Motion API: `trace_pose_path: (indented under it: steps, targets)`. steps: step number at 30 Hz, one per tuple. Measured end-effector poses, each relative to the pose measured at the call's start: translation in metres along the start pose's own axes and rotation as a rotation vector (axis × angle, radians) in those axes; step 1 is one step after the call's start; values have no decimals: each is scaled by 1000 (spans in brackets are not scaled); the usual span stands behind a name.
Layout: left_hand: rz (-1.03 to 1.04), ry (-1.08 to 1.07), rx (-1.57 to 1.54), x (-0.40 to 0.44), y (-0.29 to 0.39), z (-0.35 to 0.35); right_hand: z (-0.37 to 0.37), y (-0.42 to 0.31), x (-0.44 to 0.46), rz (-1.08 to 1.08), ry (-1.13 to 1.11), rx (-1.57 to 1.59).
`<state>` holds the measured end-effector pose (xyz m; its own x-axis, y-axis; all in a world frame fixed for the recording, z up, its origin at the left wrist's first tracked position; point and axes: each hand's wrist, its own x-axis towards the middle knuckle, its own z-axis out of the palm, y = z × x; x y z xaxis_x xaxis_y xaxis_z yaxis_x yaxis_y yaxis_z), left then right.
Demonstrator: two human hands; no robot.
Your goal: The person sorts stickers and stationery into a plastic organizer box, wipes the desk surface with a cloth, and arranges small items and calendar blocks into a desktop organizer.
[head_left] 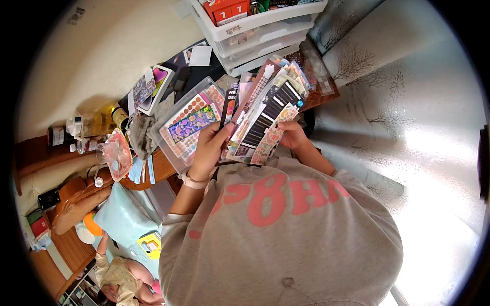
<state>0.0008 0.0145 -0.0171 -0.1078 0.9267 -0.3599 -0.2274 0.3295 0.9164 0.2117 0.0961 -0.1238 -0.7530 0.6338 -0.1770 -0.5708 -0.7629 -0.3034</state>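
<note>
A fanned stack of sticker sheets [260, 122] is held upright against my chest, between both hands. My left hand [209, 143], with a pale band at the wrist, is closed on the stack's left edge, thumb in front. My right hand [292, 134] pinches the right edge, by a floral sheet [271, 136] at the front. Behind that floral sheet is a black sheet with pale strips [269, 113]. Beside my left hand lies a clear plastic case [168, 140] with more sheets in it, including a purple flowered one [193, 123].
A white drawer unit [219, 31] stands at the back, with a red calendar block [227, 11] on top. Left on the desk are a boxed item [155, 92], a grey furry pouch [142, 135] and bottles [99, 122]. Curtains [388, 102] hang right. Another person [120, 278] is at lower left.
</note>
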Motion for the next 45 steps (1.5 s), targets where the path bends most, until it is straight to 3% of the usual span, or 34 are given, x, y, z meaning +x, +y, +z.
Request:
trace_pose_path:
  steps: [2,10,12,15,19,22,24,25,29,30,32,45]
  targets:
    - [-156,-38,-171,0,5,0,1,2,-1,9,-10,18]
    - [-56,-105,-217,-1,-2,-2,-8,-2,-4,61,-66,46]
    - [-83,-107,-134,3,-6,-9,2,-2,0,27,-102,41]
    - [-178,-18,-340,7,-7,-7,4,-2,2,32,-94,27]
    - [-219,8,-348,13,-16,-15,-2,0,3,40,-138,47]
    - [-170,-94,-77,10,-16,-23,0,3,3,67,-166,39]
    - [228,-24,138,7,-5,-8,6,1,6,77,-98,-7]
    - [310,-50,245,7,0,-6,8,0,6,85,-100,-2]
    - [291,-43,192,11,-2,-16,15,0,9,74,-149,-26]
    - [308,28,373,7,8,-19,11,1,8,65,-151,-29]
    - [74,53,199,-1,27,-35,4,4,4,209,-34,12]
    - [154,-13,102,13,52,-77,4,14,5,136,-14,104]
